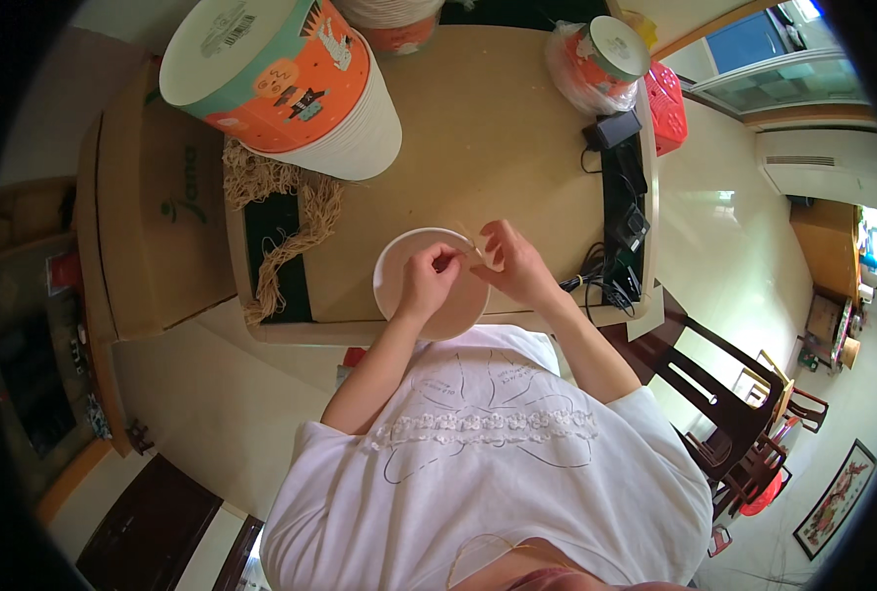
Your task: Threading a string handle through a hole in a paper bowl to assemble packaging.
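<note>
A white paper bucket (463, 313) stands with its open top toward me at the front edge of the table, in front of my body. Over its rim, my left hand (431, 283) is closed in a pinch, its fingertips partly hidden. Close beside it, my right hand (517, 268) has its fingers bent and its thumb held toward the left hand. A thin tan string (472, 244) runs between the fingertips of both hands. More of this string lies in a loose bundle (305, 222) on the table's left side.
A tall stack of nested paper buckets (360, 128) with orange prints stands at the far left, beside a cardboard box (153, 217). At the far right is a plastic-wrapped stack of buckets (596, 64). Black adapters and cables (616, 236) line the right edge. A dark wooden chair (719, 384) stands right.
</note>
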Tool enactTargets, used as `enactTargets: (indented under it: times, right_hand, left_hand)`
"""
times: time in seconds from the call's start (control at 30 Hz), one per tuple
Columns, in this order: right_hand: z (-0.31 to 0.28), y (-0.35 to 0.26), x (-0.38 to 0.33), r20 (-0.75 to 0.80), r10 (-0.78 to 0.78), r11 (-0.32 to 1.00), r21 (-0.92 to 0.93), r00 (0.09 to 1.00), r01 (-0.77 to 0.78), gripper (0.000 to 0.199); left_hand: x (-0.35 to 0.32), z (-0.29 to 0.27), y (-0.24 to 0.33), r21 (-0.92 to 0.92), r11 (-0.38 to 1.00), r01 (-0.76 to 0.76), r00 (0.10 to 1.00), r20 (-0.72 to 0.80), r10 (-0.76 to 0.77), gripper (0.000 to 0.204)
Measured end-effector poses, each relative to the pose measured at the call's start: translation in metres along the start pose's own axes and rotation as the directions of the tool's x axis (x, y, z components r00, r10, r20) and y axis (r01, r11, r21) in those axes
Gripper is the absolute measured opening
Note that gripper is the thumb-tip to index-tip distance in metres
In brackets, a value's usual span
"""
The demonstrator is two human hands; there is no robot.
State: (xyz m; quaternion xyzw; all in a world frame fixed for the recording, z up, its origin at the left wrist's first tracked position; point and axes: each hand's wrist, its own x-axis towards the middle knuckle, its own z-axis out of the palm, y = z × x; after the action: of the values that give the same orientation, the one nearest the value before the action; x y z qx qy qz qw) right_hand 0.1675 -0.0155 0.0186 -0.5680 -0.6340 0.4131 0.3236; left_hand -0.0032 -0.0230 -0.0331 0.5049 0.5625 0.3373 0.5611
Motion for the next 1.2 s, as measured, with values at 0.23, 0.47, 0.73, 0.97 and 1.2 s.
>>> enactTargets:
  times: [0.23,0.47,0.73,0.97,1.2]
  right_hand:
    - [0.01,0.008,-0.012,0.077,0.175,0.976,-0.145,0.981,-0.163,0.024]
    - [0.017,0.018,-0.016,-0.013,0.125,0.982,-0.145,0.992,-0.125,0.019]
    - [0.008,-0.004,-0.007,-0.022,0.179,0.949,-0.262,0.984,-0.178,0.024]
    - [0.008,-0.001,0.004,-0.044,-0.203,0.95,-0.251,0.978,0.185,0.011]
    - [0.011,0.005,0.004,-0.03,-0.113,0.981,-0.163,0.993,0.107,0.008]
  left_hand:
    - [-0.012,-0.013,0.025,-0.151,0.975,0.163,0.986,0.068,-0.154,0.008]
    - [-0.014,-0.01,0.026,-0.168,0.977,0.133,0.989,0.094,-0.119,0.009]
    - [-0.006,-0.011,0.035,0.013,0.999,0.045,0.999,0.02,-0.045,0.009]
    - [-0.001,-0.009,0.045,0.109,0.994,-0.028,1.0,-0.007,0.029,0.009]
    - [-0.002,-0.008,0.043,0.042,0.998,-0.04,0.999,0.035,0.039,0.008]
